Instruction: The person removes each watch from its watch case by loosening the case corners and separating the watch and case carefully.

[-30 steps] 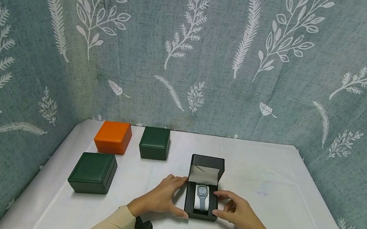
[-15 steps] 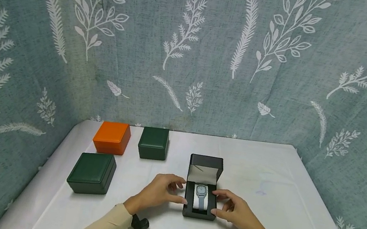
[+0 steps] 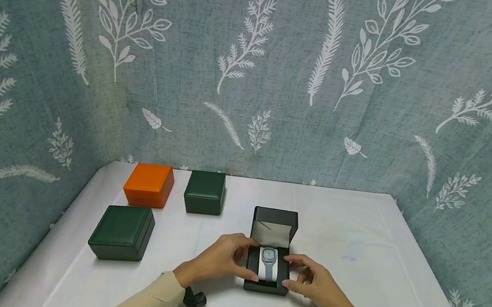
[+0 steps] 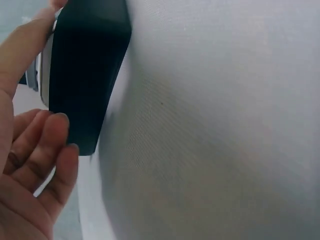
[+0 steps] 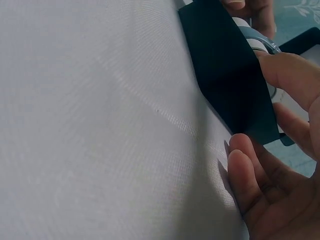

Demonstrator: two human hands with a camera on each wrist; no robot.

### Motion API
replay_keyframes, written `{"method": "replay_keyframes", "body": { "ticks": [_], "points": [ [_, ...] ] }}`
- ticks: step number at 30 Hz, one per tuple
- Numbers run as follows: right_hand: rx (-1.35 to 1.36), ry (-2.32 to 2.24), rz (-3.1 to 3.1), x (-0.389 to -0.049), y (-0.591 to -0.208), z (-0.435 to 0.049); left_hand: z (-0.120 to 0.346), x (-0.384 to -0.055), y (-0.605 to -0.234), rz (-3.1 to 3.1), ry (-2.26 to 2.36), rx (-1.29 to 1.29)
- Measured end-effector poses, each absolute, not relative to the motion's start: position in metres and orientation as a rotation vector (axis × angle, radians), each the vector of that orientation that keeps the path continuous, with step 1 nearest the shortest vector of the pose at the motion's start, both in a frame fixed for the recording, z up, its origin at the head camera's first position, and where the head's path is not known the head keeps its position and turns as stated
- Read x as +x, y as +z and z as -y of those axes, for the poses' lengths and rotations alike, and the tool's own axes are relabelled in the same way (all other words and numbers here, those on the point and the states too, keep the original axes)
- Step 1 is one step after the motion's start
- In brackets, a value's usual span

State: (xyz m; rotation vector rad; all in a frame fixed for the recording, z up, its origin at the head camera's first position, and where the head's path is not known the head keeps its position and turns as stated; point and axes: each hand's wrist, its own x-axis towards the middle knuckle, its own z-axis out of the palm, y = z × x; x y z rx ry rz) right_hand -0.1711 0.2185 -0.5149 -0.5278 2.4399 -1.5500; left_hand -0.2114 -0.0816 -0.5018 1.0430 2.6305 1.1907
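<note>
A black watch box (image 3: 276, 217) stands with its lid raised in the head view. Inside it, a blue wristwatch (image 3: 269, 255) is wrapped round a white cushion (image 3: 261, 271). My left hand (image 3: 220, 255) reaches over the box's left rim, with thumb and forefinger spread towards the cushion. Whether they touch the cushion cannot be told. The left wrist view has its other fingers (image 4: 56, 134) bent beside the box's dark side wall (image 4: 82, 75). My right hand (image 3: 320, 286) holds the box's right edge, thumb (image 5: 290, 70) over the rim and other fingers against the side.
An orange box (image 3: 148, 180) and two closed green boxes, a smaller one (image 3: 205, 188) and a larger one (image 3: 122, 230), stand on the left of the white-covered table (image 3: 379, 263). Patterned cloth (image 3: 186, 45) encloses the back and sides.
The left hand first drew slightly off the box's left side, then moved right, so its thumb and forefinger now lie over the rim. The right hand and the box stay put.
</note>
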Motion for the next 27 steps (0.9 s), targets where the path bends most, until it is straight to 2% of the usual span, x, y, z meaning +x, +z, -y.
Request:
{"method": "replay_keyframes", "body": {
  "ticks": [14, 27],
  "points": [
    [-0.524, -1.537, -2.441, -0.17, -0.512, -0.218, 0.075, -0.215, -0.501, -2.76, 0.919, 1.123],
    [-0.537, -1.549, -2.435, -0.17, -0.515, -0.217, 0.071, -0.211, -0.494, -2.78, 0.844, 1.007]
  ]
}}
